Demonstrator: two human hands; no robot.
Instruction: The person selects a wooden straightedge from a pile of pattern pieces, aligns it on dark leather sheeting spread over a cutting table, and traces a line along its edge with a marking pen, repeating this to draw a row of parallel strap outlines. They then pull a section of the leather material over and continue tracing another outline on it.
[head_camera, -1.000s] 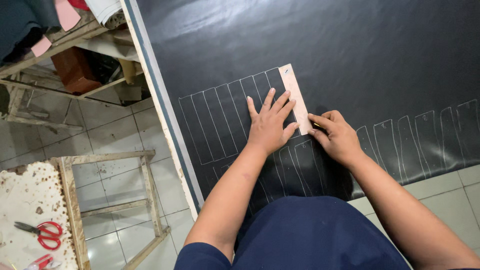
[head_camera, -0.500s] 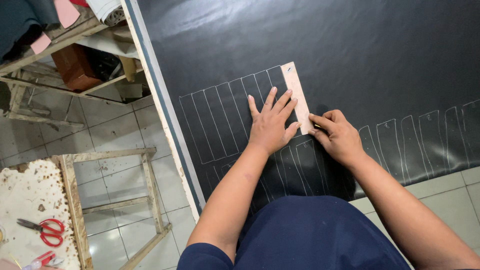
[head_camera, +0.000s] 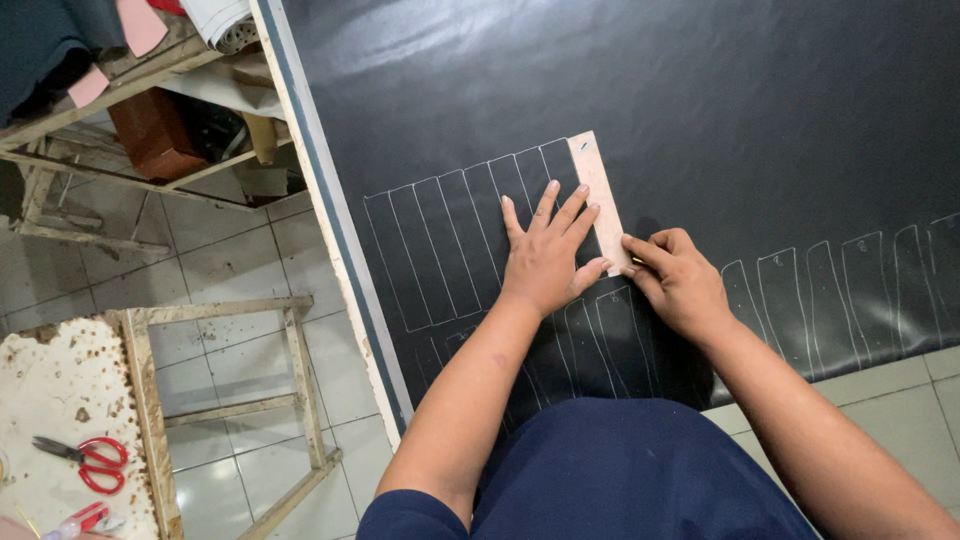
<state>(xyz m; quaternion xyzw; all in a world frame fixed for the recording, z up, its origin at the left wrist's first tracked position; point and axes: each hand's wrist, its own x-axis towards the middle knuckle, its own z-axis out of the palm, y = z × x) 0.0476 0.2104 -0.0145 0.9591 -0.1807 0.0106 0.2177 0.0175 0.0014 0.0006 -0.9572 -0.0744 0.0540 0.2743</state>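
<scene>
A large black sheet (head_camera: 700, 110) lies spread over the table, marked with rows of white traced strip outlines (head_camera: 450, 230). A narrow tan cardboard template (head_camera: 597, 190) rests on the sheet at the right end of the upper row. My left hand (head_camera: 548, 255) lies flat, fingers spread, pressing the template's left edge and the sheet. My right hand (head_camera: 680, 280) is closed around a small marking tool, its tip at the template's lower end. The tool itself is mostly hidden by the fingers.
The table's edge (head_camera: 330, 230) runs diagonally at left. Beyond it are a tiled floor, a wooden frame (head_camera: 290, 370) and a wooden shelf with clutter (head_camera: 150, 90). Red-handled scissors (head_camera: 85, 460) lie on a white speckled surface at bottom left.
</scene>
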